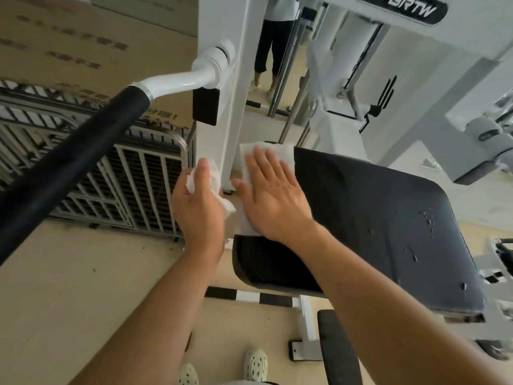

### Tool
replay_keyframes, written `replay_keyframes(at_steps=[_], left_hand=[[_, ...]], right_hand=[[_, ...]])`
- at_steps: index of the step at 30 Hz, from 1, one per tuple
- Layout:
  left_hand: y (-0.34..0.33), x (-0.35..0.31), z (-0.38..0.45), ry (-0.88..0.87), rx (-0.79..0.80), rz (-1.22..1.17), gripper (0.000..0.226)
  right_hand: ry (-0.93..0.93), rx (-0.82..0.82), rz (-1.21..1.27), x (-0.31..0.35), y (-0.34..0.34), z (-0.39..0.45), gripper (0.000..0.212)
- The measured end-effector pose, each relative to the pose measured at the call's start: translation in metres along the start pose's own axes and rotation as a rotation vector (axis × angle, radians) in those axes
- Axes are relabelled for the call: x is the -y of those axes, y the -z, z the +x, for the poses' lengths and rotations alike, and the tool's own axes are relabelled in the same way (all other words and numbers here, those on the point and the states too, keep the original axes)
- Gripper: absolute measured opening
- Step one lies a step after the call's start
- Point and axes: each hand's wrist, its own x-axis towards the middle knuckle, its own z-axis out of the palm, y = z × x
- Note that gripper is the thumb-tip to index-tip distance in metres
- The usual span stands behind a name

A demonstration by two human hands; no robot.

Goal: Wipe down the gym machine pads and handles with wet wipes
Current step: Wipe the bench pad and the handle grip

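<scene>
A black padded seat [374, 223] of a white gym machine fills the middle right, with water drops on its right half. My right hand [273, 195] lies flat, fingers straight, pressing a spread white wet wipe [283, 152] onto the pad's left edge. Just left of the pad, my left hand [198, 207] grips a crumpled white wipe [215, 179] beside the machine's white upright post [222, 107]. A black foam handle [69, 159] on a white bent arm crosses the upper left, untouched by either hand.
A metal grille rack [125, 176] and brown cardboard stand at the left. A mirror [277, 51] behind the post shows a standing person's legs. A second black pad [336, 351] and the white base frame lie below. Beige floor shows at the lower left.
</scene>
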Motion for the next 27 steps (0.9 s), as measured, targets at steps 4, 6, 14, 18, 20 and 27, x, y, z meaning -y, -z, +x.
replay_keyframes(at_steps=[4, 6, 14, 18, 20, 27], left_hand=[[-0.007, -0.009, 0.021, -0.098, 0.112, 0.087, 0.021], [-0.012, -0.005, 0.016, -0.122, 0.220, 0.168, 0.022], [-0.018, 0.001, -0.027, -0.371, 0.351, 0.332, 0.024], [-0.037, -0.015, -0.040, -0.417, 0.381, 0.297, 0.023], [-0.046, -0.013, -0.046, -0.406, 0.353, 0.282, 0.023], [-0.077, 0.012, -0.078, -0.355, 0.361, 0.309, 0.025]], right_hand=[[0.113, 0.017, 0.000, 0.019, -0.008, -0.090, 0.066], [0.049, 0.002, -0.028, -0.004, -0.007, -0.110, 0.065], [-0.350, 0.032, -0.026, -0.110, 0.024, -0.007, 0.074], [-0.128, 0.036, -0.043, -0.065, 0.015, 0.014, 0.073], [0.072, 0.008, -0.048, -0.044, 0.007, -0.030, 0.073], [-0.100, -0.004, -0.047, -0.131, 0.018, -0.125, 0.065]])
